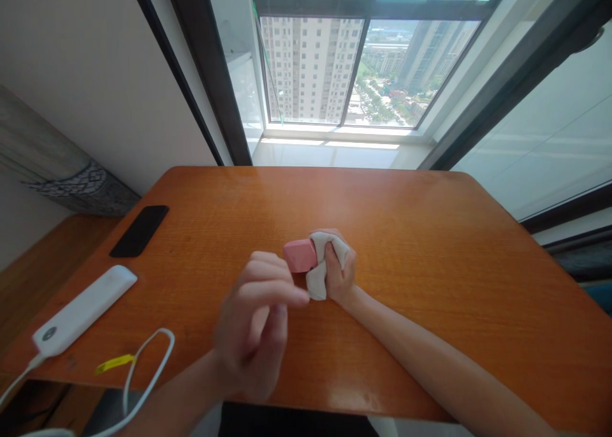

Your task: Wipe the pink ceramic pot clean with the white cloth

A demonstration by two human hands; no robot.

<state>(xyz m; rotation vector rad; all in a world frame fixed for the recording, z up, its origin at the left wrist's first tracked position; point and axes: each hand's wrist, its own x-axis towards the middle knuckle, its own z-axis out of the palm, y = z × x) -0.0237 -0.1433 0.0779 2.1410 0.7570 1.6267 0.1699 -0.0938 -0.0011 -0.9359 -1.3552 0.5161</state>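
My right hand is closed around a white cloth and a small pink block-like object with rounded edges. The cloth wraps one end of it, while the left end of the pink object sticks out bare. What exactly the pink thing is, I cannot tell. Nearer to the camera, my left hand is raised over the front of the table with loosely curled fingers. A gap shows between its thumb and index finger, and nothing is visible in it. It overlaps the view just left of the pink object.
A wooden table with rounded corners spans the view. On its left lie a black phone and a white power strip-like device. A white cable with a yellow tag loops over the front edge. A window is beyond.
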